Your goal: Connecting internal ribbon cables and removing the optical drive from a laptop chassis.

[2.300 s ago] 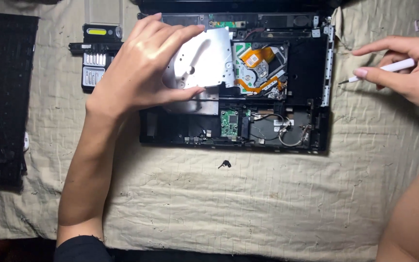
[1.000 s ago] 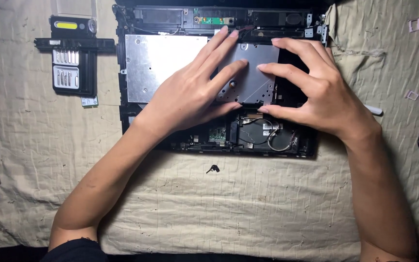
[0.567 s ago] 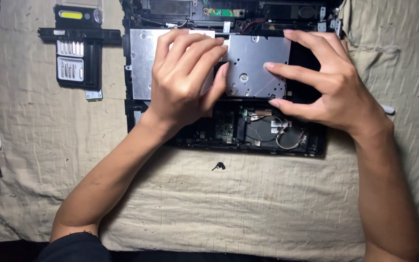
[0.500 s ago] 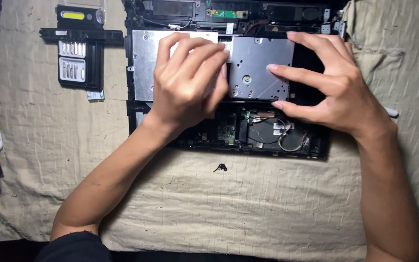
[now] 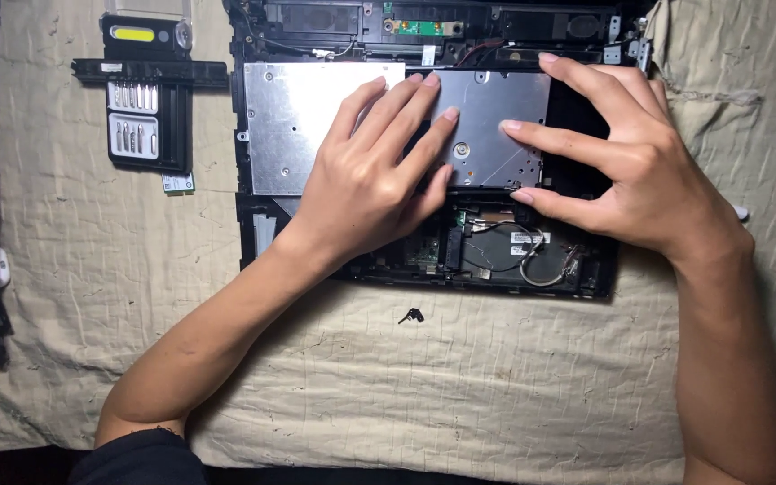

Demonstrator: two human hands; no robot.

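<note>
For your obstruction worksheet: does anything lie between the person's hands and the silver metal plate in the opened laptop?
Nothing visible does. The left hand lies flat on the metal plate, and the right hand's fingers touch its right end.

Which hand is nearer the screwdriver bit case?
Left. The left hand lies flat on the metal plate, just right of the bit case. The right hand grips the plate's far right end, farther from the case.
</note>
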